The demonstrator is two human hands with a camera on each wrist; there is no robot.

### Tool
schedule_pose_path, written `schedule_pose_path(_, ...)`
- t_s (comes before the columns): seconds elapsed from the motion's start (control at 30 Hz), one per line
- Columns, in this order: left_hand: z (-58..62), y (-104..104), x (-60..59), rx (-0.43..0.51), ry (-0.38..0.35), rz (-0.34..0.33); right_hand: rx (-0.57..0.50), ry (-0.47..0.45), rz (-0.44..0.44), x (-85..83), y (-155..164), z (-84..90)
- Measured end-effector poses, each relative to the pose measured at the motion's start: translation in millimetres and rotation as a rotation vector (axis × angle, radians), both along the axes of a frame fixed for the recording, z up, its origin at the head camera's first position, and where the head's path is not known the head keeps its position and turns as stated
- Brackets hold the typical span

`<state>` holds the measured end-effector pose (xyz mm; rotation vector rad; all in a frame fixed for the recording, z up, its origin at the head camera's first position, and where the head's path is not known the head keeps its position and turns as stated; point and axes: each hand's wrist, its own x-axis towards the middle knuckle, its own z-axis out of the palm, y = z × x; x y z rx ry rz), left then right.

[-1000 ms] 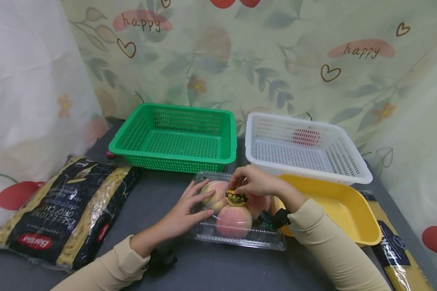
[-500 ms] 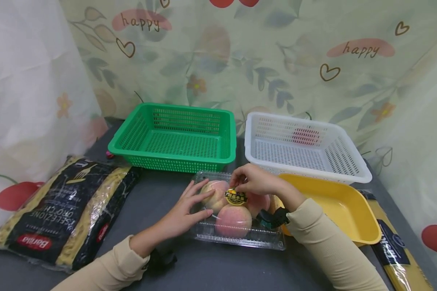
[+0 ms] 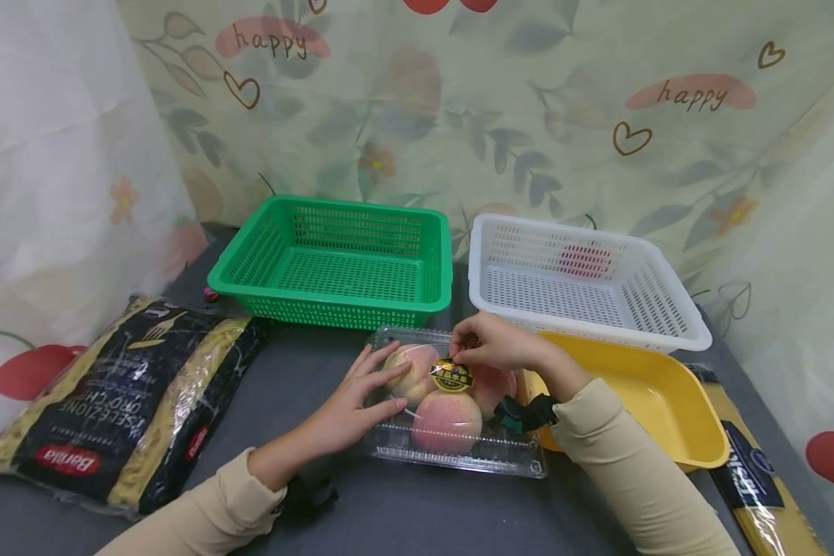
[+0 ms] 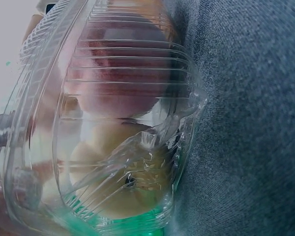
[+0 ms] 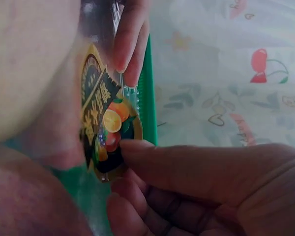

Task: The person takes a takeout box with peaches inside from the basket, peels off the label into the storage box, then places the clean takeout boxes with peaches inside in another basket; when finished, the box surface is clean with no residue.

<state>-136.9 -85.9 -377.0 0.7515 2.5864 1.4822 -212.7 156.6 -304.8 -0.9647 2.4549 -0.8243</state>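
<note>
While the left hand [image 3: 350,401] lies flat with straight fingers on the left end of the clamshell [image 3: 452,455], the right hand [image 3: 489,345] is curled in over the top, fingertips [image 5: 137,147] pinching at the edge of the round sticker [image 3: 451,376] on the lid. The wrist view shows it up close: thumb on one side of the sticker, other fingers curled below it. So a tight narrow pinch on the right, a loose open press on the left.

That clamshell sits on the grey table [image 3: 389,517], front and centre, just in front of the green basket [image 3: 333,262] and white basket [image 3: 584,282], with three peaches [image 3: 446,421] inside. A yellow tray [image 3: 653,401] is right beside it on the right, touching or nearly so, can't tell which. Big pasta bag [image 3: 118,401] is well off to the left, and another pasta pack [image 3: 757,479] lies at the far right edge.
</note>
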Motion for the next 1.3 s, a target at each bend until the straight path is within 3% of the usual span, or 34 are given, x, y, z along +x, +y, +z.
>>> schedule_pose_path(0.4,0.7,2,-1.0,0.004,0.011,-0.017,-0.037,-0.143,0.039,2.9,9,4.3)
schedule_pose_path(0.63,0.1,2,-1.2,0.007,0.010,-0.026,-0.062,-0.205,0.001,3.9,11,4.8)
schedule_pose_path(0.9,-1.7,1,-1.3,0.016,0.026,-0.031,-0.031,-0.152,-0.078,4.6,22,6.6)
schedule_pose_path(1.3,-0.2,0,0.2,0.008,0.005,-0.022,-0.016,-0.122,-0.007,3.5,16,5.0)
